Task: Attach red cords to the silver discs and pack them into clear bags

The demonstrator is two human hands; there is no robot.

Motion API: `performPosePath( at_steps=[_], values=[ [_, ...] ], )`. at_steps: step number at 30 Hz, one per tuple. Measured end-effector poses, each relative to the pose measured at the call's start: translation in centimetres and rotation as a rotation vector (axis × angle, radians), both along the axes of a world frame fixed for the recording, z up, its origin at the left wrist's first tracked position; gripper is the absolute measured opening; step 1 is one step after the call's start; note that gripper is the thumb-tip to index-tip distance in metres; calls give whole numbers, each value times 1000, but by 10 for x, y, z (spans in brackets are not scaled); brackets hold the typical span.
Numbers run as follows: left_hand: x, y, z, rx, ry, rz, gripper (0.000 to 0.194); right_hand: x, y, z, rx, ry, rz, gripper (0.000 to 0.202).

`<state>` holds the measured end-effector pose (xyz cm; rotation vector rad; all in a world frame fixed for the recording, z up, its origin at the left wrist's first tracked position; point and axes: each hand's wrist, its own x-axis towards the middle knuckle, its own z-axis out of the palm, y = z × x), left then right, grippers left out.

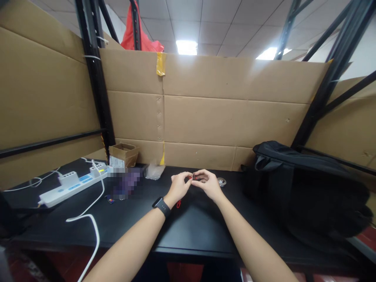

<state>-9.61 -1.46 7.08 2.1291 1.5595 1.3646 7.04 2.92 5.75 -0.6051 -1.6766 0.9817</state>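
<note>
Above the middle of the black table (199, 231), my left hand (179, 186) and my right hand (209, 184) meet at the fingertips. Both pinch a small dark and red item (194, 177), too small to name. A red cord loop (178, 204) shows below my left hand, near the wrist with the black watch. Just beyond my right hand lies a small round silvery object (221, 181), partly hidden by that hand.
A black bag (293, 188) fills the table's right side. At the left are a white power strip (73, 190) with a white cable, an open cardboard box (124, 154), a blurred purple item (127, 183) and a clear plastic bag (154, 171). Cardboard panels (205, 113) stand behind.
</note>
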Motion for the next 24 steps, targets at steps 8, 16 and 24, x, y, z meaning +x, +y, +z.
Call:
performPosePath(
  at_steps=[8, 16, 24],
  values=[
    [-1, 18, -16, -63, -251, -162, 25, 12, 2, 7, 17, -124, 89, 31],
    [0, 20, -17, -124, -403, -364, 28, 20, 7, 5, 17, -163, 57, 32],
    [3, 17, -12, -171, -465, -411, 32, 15, 0, 10, 141, -220, -53, 19]
  ],
)
